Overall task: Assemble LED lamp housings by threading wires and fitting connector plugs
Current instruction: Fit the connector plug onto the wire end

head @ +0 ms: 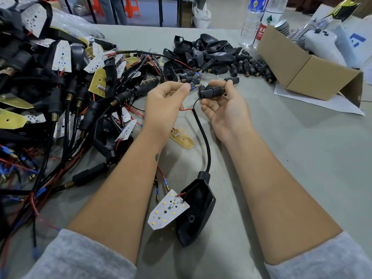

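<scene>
A black lamp housing (pixel 196 213) lies on the grey table between my forearms, with a white LED board (pixel 168 210) leaning against its left edge on red and black wires. A black cable (pixel 203 135) runs up from the housing to my hands. My right hand (pixel 225 105) grips a black connector plug (pixel 211 91) at the cable's upper end. My left hand (pixel 165 101) pinches the thin wire ends (pixel 192 87) just left of the plug, and a red wire (pixel 186 109) loops below.
A big tangle of wired housings and LED boards (pixel 60 87) fills the left side. Loose black housings and plugs (pixel 217 57) lie at the back. An open cardboard box (pixel 308 75) sits at right, water bottles (pixel 257 21) behind it. A yellow board (pixel 182 137) lies under my left wrist.
</scene>
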Demonstrator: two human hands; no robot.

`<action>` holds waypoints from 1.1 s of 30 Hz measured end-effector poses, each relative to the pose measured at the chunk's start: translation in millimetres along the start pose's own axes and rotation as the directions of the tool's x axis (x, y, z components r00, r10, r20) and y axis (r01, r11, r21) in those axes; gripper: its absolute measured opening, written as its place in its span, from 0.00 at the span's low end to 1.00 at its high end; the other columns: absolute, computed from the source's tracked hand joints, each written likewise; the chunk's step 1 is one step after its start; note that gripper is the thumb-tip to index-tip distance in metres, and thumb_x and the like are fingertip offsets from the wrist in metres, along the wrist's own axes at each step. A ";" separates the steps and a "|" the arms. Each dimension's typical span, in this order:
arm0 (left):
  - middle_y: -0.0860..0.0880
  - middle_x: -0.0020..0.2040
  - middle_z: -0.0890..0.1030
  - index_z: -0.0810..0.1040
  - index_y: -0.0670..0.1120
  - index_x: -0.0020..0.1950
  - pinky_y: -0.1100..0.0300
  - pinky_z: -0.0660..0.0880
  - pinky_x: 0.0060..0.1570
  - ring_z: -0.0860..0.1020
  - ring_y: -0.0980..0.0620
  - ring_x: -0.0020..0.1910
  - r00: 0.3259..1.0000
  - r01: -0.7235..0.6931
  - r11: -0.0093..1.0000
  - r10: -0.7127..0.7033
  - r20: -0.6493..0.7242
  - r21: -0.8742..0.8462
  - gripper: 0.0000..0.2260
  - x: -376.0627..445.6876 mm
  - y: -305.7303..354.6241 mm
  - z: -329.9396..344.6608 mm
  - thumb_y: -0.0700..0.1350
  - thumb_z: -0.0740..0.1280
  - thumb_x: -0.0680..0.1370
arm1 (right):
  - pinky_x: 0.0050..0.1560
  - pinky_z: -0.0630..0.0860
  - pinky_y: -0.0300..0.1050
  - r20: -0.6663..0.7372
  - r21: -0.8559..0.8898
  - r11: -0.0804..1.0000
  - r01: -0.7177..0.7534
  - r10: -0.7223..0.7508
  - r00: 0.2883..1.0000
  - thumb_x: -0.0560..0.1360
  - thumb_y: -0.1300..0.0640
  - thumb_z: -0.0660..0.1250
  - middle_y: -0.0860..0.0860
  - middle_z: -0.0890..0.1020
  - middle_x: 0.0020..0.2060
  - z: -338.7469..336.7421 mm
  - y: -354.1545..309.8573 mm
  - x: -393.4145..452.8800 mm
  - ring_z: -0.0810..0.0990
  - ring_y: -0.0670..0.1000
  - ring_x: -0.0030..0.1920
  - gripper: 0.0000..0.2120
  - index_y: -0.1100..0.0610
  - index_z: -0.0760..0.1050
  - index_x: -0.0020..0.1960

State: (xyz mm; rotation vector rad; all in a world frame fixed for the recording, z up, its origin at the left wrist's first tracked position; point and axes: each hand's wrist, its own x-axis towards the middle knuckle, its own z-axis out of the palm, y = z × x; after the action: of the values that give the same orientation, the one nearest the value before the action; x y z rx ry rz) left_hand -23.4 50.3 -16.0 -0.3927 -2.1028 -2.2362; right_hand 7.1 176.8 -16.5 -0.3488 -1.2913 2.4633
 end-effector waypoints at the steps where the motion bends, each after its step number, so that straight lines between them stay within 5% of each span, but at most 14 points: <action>1: 0.57 0.26 0.73 0.80 0.49 0.41 0.73 0.67 0.30 0.70 0.63 0.26 1.000 -0.004 1.000 0.004 0.004 0.005 0.06 -0.5 0.7 0.4 0.44 0.69 0.78 | 0.34 0.79 0.40 -0.002 0.018 1.000 -0.004 0.004 1.000 0.85 0.50 0.51 0.55 0.78 0.36 -0.1 -0.5 0.2 0.78 0.49 0.28 0.20 0.58 0.76 0.46; 7: 0.55 0.32 0.77 0.81 0.49 0.42 0.70 0.70 0.35 0.73 0.62 0.32 0.999 -0.039 0.994 0.037 0.024 0.104 0.04 -3.3 -0.7 2.9 0.44 0.71 0.77 | 0.34 0.79 0.40 0.013 0.085 0.996 -0.022 0.021 1.000 0.85 0.51 0.51 0.54 0.79 0.33 0.5 -1.0 -0.3 0.79 0.49 0.29 0.19 0.58 0.76 0.46; 12: 0.60 0.27 0.75 0.81 0.50 0.42 0.72 0.68 0.31 0.71 0.64 0.27 0.999 -0.044 0.989 0.042 0.014 0.141 0.05 -2.3 -1.6 2.6 0.46 0.71 0.78 | 0.33 0.79 0.41 0.036 0.099 0.994 -0.036 0.033 0.999 0.85 0.50 0.51 0.53 0.80 0.30 2.0 -0.4 -0.7 0.79 0.50 0.29 0.18 0.59 0.75 0.47; 21: 0.57 0.28 0.73 0.80 0.53 0.39 0.70 0.69 0.32 0.69 0.62 0.28 0.999 -0.049 0.983 0.050 -0.002 0.179 0.08 -2.5 -4.1 2.0 0.46 0.69 0.79 | 0.39 0.80 0.41 0.136 -0.073 0.996 0.049 -0.039 0.990 0.85 0.52 0.52 0.56 0.80 0.40 3.6 2.4 -1.1 0.80 0.50 0.34 0.16 0.58 0.75 0.50; 29: 0.57 0.34 0.77 0.80 0.50 0.44 0.65 0.73 0.37 0.75 0.61 0.35 0.998 0.046 0.999 -0.045 -0.039 0.027 0.07 0.7 -2.8 1.7 0.44 0.65 0.80 | 0.40 0.80 0.42 0.124 0.017 0.999 0.032 -0.034 0.992 0.85 0.53 0.52 0.56 0.82 0.39 4.7 3.3 -1.3 0.82 0.51 0.36 0.16 0.59 0.76 0.49; 33: 0.56 0.34 0.78 0.82 0.51 0.42 0.66 0.75 0.38 0.75 0.60 0.35 0.999 -0.022 0.998 0.024 -0.043 0.059 0.07 0.1 -5.0 0.0 0.42 0.69 0.78 | 0.41 0.81 0.43 0.130 0.000 0.999 0.039 -0.039 0.991 0.85 0.53 0.53 0.59 0.81 0.43 5.1 5.1 -0.8 0.82 0.51 0.36 0.16 0.59 0.76 0.49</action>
State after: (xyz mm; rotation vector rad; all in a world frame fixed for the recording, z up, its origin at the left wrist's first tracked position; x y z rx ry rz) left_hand -24.5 50.7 -20.8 -0.3594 -2.1254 -2.1449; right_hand 5.1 170.0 -17.8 -0.1639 -1.3390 2.4876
